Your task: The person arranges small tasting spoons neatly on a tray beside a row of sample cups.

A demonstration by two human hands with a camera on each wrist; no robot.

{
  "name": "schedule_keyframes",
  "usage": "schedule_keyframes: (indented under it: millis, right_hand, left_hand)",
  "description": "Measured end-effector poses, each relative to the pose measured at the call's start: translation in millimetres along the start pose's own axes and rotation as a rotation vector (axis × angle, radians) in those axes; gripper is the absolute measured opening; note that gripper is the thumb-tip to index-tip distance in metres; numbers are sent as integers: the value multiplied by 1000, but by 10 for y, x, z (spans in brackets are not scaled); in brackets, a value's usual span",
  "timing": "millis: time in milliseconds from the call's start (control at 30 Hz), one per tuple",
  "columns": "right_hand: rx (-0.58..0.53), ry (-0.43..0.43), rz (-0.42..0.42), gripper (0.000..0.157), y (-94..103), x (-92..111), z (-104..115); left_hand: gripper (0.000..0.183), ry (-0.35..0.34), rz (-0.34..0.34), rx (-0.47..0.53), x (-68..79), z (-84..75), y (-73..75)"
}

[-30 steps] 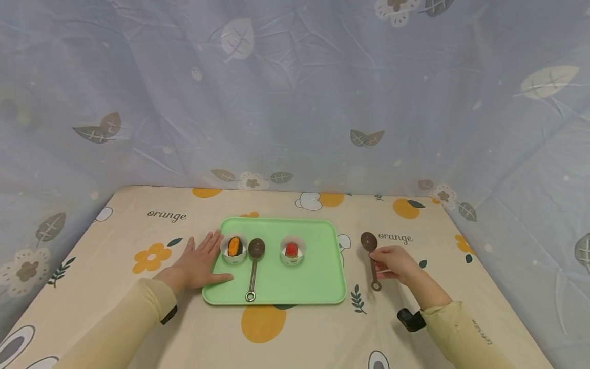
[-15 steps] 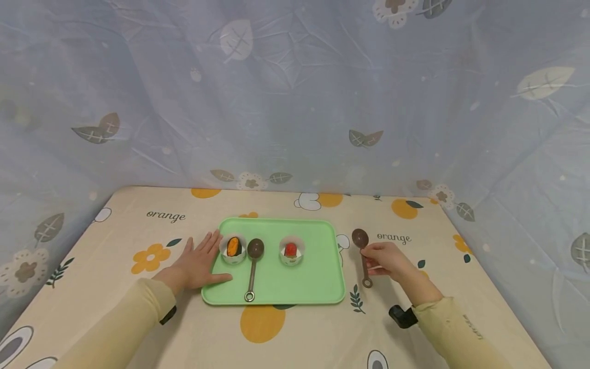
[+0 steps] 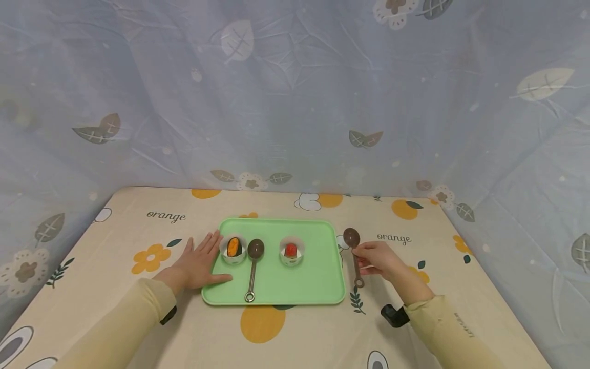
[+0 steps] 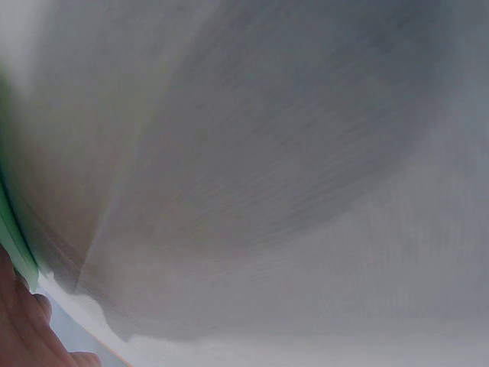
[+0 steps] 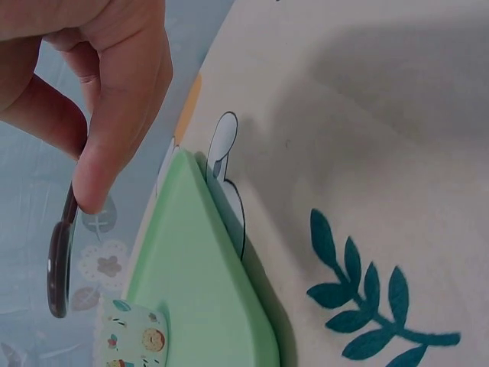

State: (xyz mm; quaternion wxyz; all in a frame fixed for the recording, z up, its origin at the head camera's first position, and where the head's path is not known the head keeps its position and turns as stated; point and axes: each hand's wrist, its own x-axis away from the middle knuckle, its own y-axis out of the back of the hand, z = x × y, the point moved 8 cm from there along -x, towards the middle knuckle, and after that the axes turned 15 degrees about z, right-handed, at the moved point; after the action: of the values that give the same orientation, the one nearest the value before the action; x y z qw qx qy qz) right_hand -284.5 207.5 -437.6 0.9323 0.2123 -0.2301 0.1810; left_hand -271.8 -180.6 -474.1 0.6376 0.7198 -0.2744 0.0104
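Observation:
My right hand (image 3: 377,259) pinches the handle of a brown long-handled spoon (image 3: 352,237), just right of the tray. The right wrist view shows the thumb and fingers close together on this spoon (image 5: 58,267), held up above the cloth. My left hand (image 3: 197,264) lies with its fingers spread at the left edge of the green tray (image 3: 318,277). A second brown spoon (image 3: 255,248) rests on that tray, its ring end toward me. Left of it, a paper cup (image 3: 234,260) holds a toy sushi with an orange top (image 3: 233,247). Right of it, another cup (image 3: 291,261) holds a red-topped piece (image 3: 290,250).
The table wears a cream cloth (image 3: 203,333) printed with oranges, flowers and leaves. A grey-blue patterned curtain (image 3: 295,102) stands behind and at both sides. The tray's raised rim (image 5: 248,306) lies near the right hand.
My right hand has moved left toward the tray, carrying the spoon, which stays in its pinch. The left hand, tray, cups and other spoon have stayed in place.

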Motion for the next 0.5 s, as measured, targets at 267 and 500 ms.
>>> schedule_keyframes:
  millis: [267, 500]
  right_hand:
    - [-11, 1, 13, 29, -85, -32, 30]
    - [-41, 8, 24, 25, -177, -90, 45]
  left_hand:
    - [107, 2, -1, -6, -7, 3, -1]
    - [107, 3, 4, 3, -15, 21, -14]
